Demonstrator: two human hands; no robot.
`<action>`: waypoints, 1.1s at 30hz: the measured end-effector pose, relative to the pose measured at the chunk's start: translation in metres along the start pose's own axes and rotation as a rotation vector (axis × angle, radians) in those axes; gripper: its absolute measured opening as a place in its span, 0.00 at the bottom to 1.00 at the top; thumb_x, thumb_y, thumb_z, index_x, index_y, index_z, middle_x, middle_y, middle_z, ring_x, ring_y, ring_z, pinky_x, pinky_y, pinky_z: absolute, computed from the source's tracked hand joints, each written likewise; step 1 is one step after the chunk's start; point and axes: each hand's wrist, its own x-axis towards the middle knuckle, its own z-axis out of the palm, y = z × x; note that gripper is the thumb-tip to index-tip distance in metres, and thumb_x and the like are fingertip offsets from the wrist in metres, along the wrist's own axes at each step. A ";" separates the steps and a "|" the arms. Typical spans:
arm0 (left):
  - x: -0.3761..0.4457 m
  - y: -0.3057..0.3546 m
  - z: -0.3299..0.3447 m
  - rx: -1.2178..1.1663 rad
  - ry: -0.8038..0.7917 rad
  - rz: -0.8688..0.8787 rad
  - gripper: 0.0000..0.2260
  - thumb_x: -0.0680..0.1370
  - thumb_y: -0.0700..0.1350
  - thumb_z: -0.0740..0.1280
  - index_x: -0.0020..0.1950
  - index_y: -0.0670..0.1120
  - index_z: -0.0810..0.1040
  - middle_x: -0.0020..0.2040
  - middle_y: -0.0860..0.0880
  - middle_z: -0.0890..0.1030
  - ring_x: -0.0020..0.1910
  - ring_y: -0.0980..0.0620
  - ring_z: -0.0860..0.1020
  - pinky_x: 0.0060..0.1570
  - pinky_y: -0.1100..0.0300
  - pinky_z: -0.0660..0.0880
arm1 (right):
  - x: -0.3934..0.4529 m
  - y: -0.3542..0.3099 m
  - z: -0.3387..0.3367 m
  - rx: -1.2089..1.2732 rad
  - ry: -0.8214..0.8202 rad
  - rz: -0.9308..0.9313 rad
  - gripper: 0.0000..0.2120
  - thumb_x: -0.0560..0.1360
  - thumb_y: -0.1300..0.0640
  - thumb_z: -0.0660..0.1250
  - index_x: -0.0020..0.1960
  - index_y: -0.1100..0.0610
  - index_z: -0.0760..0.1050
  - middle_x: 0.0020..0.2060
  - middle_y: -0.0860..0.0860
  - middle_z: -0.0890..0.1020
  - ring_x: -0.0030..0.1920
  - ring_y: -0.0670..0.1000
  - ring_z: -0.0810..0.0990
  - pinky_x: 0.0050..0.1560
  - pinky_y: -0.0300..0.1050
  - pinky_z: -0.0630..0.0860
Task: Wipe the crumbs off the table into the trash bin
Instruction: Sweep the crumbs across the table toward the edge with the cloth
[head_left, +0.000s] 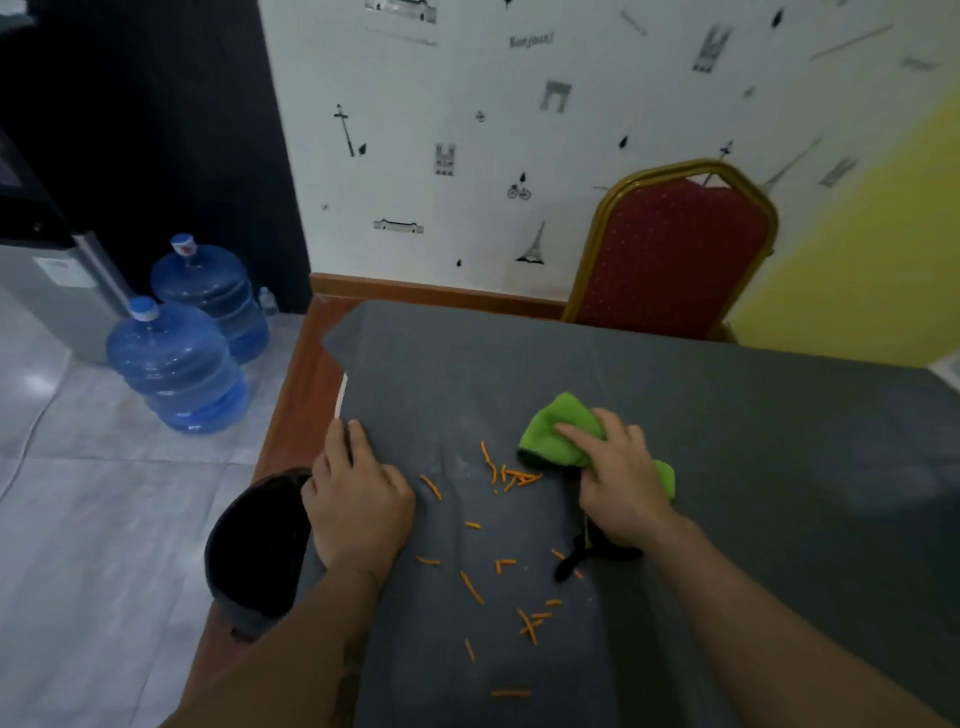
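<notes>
My right grip (621, 483) bunches the green cloth (558, 431) behind the orange crumbs (511, 475); my left grip (358, 499), fingers flat, steadies the desk (727, 415) cover beside the trash bin (254, 551).

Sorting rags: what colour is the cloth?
Bright green cloth, clearest in the head view.

Left grip (358, 499) flat, right grip (621, 478) curled.

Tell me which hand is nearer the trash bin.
Left. The left hand lies flat at the table edge right beside the trash bin; the right hand grips the green cloth farther across the table.
</notes>
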 end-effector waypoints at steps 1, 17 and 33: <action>0.000 -0.001 0.000 0.004 -0.010 0.004 0.30 0.71 0.48 0.56 0.72 0.40 0.69 0.73 0.39 0.69 0.64 0.35 0.73 0.56 0.42 0.72 | -0.007 0.002 -0.002 0.004 0.050 0.137 0.33 0.69 0.62 0.60 0.72 0.44 0.68 0.70 0.54 0.65 0.58 0.61 0.67 0.63 0.56 0.70; 0.003 -0.005 0.008 0.008 0.031 0.044 0.29 0.71 0.46 0.55 0.72 0.39 0.67 0.71 0.37 0.68 0.59 0.33 0.72 0.53 0.41 0.71 | -0.046 -0.043 0.009 0.219 0.044 0.704 0.31 0.73 0.60 0.61 0.75 0.49 0.64 0.69 0.57 0.62 0.63 0.66 0.64 0.65 0.55 0.65; 0.002 -0.006 0.010 -0.048 0.038 0.049 0.28 0.73 0.45 0.60 0.72 0.39 0.66 0.72 0.38 0.67 0.58 0.33 0.71 0.54 0.41 0.69 | -0.147 0.004 -0.012 0.248 -0.123 0.904 0.34 0.70 0.57 0.64 0.75 0.46 0.63 0.70 0.55 0.59 0.65 0.67 0.66 0.67 0.56 0.67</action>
